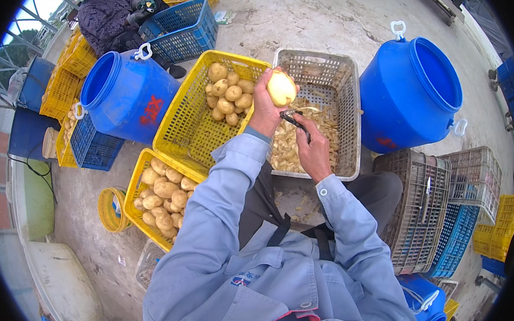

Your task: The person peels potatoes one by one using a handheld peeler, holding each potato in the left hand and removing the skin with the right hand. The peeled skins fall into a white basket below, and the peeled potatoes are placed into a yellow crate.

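My left hand (267, 103) holds a peeled, pale yellow potato (281, 89) above the near left part of a grey plastic crate (353, 122). Just below the potato, my right hand (313, 149) grips a black-handled peeler (296, 121), with a thin strip of peel (307, 108) by its head. Potato peelings (325, 140) cover much of the crate's bottom. To the left, a yellow crate (185, 124) has unpeeled potatoes (232, 93) at its far end. A second yellow crate (136, 197), nearer my body, is filled with potatoes (165, 190).
Blue plastic drums (411, 95) (132, 93) flank the crates. Stacked crates (410, 207) stand by my right knee. A yellow bucket (112, 211) is at the left. Another person (106, 20) sits at the upper left beside a blue crate (181, 30).
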{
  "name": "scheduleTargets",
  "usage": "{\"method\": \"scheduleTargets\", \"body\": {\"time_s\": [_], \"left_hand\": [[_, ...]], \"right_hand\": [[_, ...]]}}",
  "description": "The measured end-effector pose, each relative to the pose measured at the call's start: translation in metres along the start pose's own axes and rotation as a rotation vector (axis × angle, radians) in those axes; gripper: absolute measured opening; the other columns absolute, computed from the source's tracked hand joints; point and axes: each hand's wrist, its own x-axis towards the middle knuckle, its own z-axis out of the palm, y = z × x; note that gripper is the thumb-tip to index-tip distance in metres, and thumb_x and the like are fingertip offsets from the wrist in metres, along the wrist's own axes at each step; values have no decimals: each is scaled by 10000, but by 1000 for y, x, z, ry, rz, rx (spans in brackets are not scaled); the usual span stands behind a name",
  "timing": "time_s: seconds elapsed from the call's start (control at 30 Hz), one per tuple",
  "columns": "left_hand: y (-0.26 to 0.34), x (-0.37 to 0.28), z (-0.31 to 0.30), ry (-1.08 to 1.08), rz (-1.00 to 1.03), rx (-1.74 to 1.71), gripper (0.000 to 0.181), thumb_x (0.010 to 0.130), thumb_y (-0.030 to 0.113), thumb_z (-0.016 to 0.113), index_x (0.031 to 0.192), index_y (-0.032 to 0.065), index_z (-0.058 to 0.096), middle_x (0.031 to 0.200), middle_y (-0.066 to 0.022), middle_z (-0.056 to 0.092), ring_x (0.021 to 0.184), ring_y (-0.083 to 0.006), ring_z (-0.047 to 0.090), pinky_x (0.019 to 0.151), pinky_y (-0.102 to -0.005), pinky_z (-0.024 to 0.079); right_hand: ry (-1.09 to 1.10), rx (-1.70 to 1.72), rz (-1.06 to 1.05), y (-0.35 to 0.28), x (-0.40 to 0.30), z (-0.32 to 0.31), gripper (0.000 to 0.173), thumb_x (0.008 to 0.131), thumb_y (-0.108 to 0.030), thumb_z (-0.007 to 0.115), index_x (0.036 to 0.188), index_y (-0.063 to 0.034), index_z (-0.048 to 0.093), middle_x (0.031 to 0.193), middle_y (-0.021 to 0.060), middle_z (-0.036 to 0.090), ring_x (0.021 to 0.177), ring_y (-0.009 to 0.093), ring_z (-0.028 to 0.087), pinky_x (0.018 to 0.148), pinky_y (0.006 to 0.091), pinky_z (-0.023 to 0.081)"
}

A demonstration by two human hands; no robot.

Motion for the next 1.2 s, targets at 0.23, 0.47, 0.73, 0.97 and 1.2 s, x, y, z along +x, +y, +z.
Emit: {"method": "scheduleTargets", "body": {"time_s": [0.23, 0.47, 0.73, 0.97, 1.2], "left_hand": [[2, 3, 3, 117, -9, -99, 296, 914, 365, 529, 992, 84, 575, 857, -79, 631, 854, -285, 621, 798, -482, 505], [-2, 5, 0, 164, -3, -57, 307, 926, 386, 513, 972, 87, 564, 847, -97, 630, 807, -287, 623, 761, -480, 517], [-8, 10, -9, 136, 31, 4, 287, 929, 367, 498, 953, 85, 542, 756, -157, 619, 683, -302, 626, 675, -456, 543], [-7, 6, -15, 208, 38, 9, 266, 932, 356, 501, 946, 94, 543, 782, -130, 615, 711, -288, 614, 693, -452, 531], [-5, 4, -5, 206, 57, -41, 276, 940, 377, 490, 950, 109, 555, 857, -102, 622, 825, -294, 619, 767, -502, 510]], "right_hand": [[-17, 44, 85, 4, 0, -8, 295, 899, -32, 539, 1189, -38, 599, 1121, 146, 657, 992, 270, 647, 825, 336, 493], [83, -9, -63, -10, 13, -6, 297, 892, -23, 546, 1184, -32, 602, 1127, 150, 652, 991, 274, 645, 822, 340, 497], [151, -66, -166, -6, 22, 21, 303, 862, 4, 558, 1157, -39, 612, 1071, 178, 648, 976, 334, 631, 823, 385, 503], [89, -29, -66, 10, 3, 17, 282, 874, -2, 551, 1145, -33, 620, 1078, 170, 654, 970, 311, 642, 825, 371, 499], [91, -55, -56, 11, 5, -10, 286, 898, -28, 543, 1178, -31, 605, 1107, 160, 656, 982, 275, 646, 823, 350, 493]]}}
